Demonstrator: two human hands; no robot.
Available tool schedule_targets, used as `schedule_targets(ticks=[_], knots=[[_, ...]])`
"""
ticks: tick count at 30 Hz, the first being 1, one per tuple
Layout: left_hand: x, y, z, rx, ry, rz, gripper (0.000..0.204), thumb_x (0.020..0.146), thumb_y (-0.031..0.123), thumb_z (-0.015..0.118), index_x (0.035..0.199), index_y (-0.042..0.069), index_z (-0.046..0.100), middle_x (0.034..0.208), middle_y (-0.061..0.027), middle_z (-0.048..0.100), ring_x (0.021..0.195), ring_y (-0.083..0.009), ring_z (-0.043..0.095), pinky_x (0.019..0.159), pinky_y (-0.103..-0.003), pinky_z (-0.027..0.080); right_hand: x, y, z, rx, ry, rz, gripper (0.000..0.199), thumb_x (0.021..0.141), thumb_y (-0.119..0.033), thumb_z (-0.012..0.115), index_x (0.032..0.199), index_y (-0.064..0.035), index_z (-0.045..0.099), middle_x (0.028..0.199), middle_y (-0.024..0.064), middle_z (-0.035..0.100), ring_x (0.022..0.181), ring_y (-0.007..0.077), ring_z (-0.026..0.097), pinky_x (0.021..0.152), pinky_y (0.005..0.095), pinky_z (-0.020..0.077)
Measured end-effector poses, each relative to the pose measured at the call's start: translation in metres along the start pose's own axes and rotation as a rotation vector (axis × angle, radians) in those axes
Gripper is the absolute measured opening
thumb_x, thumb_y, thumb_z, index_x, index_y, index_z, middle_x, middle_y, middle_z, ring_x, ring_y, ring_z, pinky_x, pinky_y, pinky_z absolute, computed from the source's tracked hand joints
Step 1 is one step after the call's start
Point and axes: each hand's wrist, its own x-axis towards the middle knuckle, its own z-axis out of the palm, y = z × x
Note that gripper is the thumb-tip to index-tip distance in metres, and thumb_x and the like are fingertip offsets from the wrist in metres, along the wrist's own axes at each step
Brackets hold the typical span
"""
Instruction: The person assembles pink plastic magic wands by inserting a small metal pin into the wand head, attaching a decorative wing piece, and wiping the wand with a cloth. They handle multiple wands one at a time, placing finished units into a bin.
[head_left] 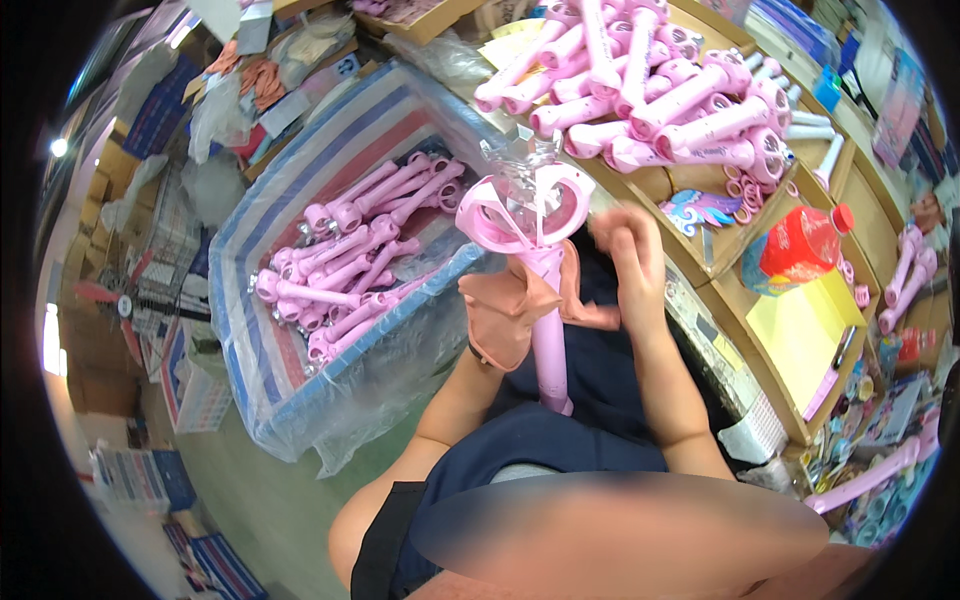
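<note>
Just right of the striped bin (310, 165), the left hand (508, 308), gloved in orange-brown, wraps the neck of a pink wand (550, 350), holding it roughly upright. Farther right of the bin, the blurred right hand (634, 255) is raised, fingers loosely curled; whether they pinch anything, I cannot tell.

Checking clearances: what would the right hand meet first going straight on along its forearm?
The right hand would probably meet the cardboard tray edge, then the pink wands; depth is unclear.
</note>
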Motion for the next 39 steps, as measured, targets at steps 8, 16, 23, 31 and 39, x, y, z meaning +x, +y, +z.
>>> schedule_targets(ticks=[8, 16, 23, 31, 39], knots=[[-0.003, -0.005, 0.003, -0.069, 0.062, -0.103, 0.028, 0.084, 0.014, 0.061, 0.107, 0.000, 0.058, 0.088, -0.0144, 0.063, 0.075, -0.0269, 0.065, 0.068, -0.037, 0.051, -0.008, 0.022, 0.011, 0.221, -0.029, 0.073, 0.061, 0.091, -0.009, 0.056, 0.143, -0.0024, 0.025, 0.131, 0.0151, 0.044, 0.123, 0.0209, 0.044, 0.102, 0.0329, 0.0369], [0.052, -0.008, -0.012, -1.712, 0.098, -0.427, 0.099, 0.067, 0.087, 0.045, 0.098, -0.007, 0.051, 0.074, -0.0209, 0.060, 0.066, -0.0430, 0.065, 0.066, -0.053, 0.056, -0.137, 0.062, -0.010, -0.272, -0.499, 0.518, 0.048, 0.074, -0.025, 0.077, 0.109, -0.0017, 0.055, 0.093, 0.0123, 0.063, 0.085, 0.0189, 0.062, 0.076, 0.0326, 0.0491], [0.015, -0.012, 0.020, -0.537, 0.318, -0.033, 0.019, 0.084, 0.016, 0.065, 0.091, -0.002, 0.061, 0.079, -0.0156, 0.063, 0.068, -0.0301, 0.063, 0.069, -0.039, 0.054, -0.136, 0.063, -0.012, -0.206, -0.440, 0.529, 0.046, 0.074, -0.026, 0.074, 0.105, -0.0002, 0.053, 0.089, 0.0127, 0.063, 0.079, 0.0212, 0.063, 0.071, 0.0334, 0.0498], [0.005, -0.008, 0.013, -1.253, 0.080, -0.311, 0.020, 0.080, 0.012, 0.063, 0.094, 0.000, 0.058, 0.081, -0.0205, 0.060, 0.075, -0.0405, 0.064, 0.058, -0.050, 0.054, -0.137, 0.063, -0.013, -0.250, -0.493, 0.554, 0.051, 0.075, -0.028, 0.074, 0.110, 0.0013, 0.052, 0.093, 0.0155, 0.063, 0.083, 0.0225, 0.063, 0.075, 0.0344, 0.0497], [0.050, -0.010, 0.003, -1.759, 0.082, -0.469, 0.092, 0.073, 0.086, 0.036, 0.090, -0.003, 0.051, 0.079, -0.0212, 0.058, 0.067, -0.0384, 0.061, 0.070, -0.044, 0.054, -0.137, 0.058, -0.013, -0.316, -0.562, 0.476, 0.051, 0.076, -0.031, 0.075, 0.112, -0.0015, 0.054, 0.097, 0.0160, 0.065, 0.087, 0.0250, 0.065, 0.077, 0.0347, 0.0502]])
